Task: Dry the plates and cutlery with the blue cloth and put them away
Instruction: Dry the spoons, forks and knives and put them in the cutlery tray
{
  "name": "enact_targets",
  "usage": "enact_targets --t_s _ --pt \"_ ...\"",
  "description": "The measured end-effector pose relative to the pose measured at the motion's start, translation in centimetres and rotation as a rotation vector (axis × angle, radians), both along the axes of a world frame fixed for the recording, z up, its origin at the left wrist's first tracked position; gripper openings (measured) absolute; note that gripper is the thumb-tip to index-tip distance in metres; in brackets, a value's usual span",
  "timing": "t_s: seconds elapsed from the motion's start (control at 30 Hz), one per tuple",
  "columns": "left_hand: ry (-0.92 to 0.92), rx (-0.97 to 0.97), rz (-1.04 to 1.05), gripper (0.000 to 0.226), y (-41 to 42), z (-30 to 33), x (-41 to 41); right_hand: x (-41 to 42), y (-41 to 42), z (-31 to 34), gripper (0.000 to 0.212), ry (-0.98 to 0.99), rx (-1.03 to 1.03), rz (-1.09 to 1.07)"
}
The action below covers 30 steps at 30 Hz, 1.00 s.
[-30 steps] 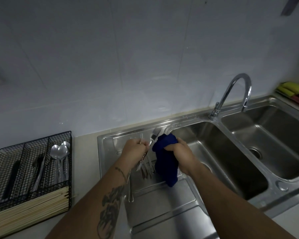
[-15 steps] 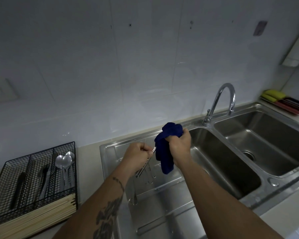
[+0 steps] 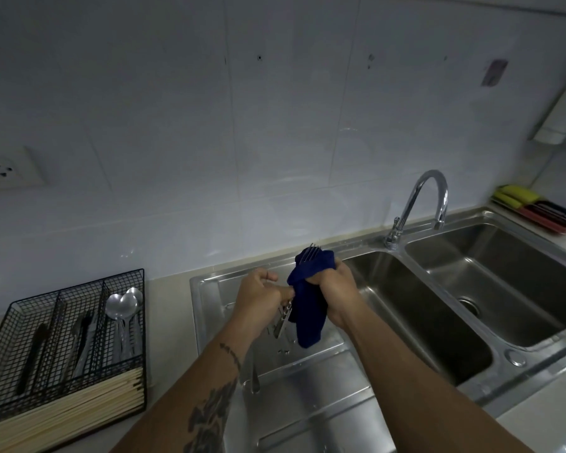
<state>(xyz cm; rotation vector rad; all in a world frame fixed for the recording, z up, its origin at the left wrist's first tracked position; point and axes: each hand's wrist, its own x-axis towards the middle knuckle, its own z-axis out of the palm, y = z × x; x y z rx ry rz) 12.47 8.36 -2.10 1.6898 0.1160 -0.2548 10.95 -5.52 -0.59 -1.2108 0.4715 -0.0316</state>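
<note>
Above the steel drainboard [image 3: 307,403], my left hand [image 3: 258,297] grips the handles of a small bundle of forks [image 3: 283,322]. Their tines [image 3: 311,251] stick out of the top of the blue cloth [image 3: 309,308]. My right hand [image 3: 335,289] is closed around that cloth and squeezes it about the forks, while the rest of the cloth hangs down below my fist. More cutlery [image 3: 255,376] lies on the drainboard under my left forearm. No plates are in view.
A black wire cutlery tray [image 3: 62,351] on the counter at left holds spoons [image 3: 123,307], dark utensils and chopsticks [image 3: 62,410]. A double sink [image 3: 438,322] with a curved tap [image 3: 419,204] lies to the right. Sponges in a red tray [image 3: 536,207] sit far right.
The view has tilted up. My right hand slid the cloth down the forks, so the tines now poke out above it. My left hand kept hold of the handles.
</note>
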Motion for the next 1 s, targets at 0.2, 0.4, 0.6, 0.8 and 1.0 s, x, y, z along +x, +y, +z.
enact_targets --t_s 0.2,0.4,0.6,0.8,1.0 --pt "-0.208 0.084 -0.035 0.017 1.0 2.6 2.2 1.1 -0.3 1.2 0.037 -0.024 -0.257 0.091" --pt "-0.349 0.358 -0.139 0.009 -0.8 5.1 4.3 1.4 -0.1 1.7 0.041 -0.04 -0.346 0.195" --pt "-0.443 0.533 -0.139 0.009 -1.4 4.7 4.9 1.6 -0.1 1.6 0.036 -0.087 -0.548 0.231" --pt "-0.432 0.372 0.05 0.014 -0.8 4.6 5.4 -0.4 0.2 0.5 0.038 -0.084 -0.679 0.339" --pt "-0.286 0.255 0.147 0.019 0.8 2.6 5.6 -0.5 -0.3 -0.1 0.037 -0.046 -0.72 0.408"
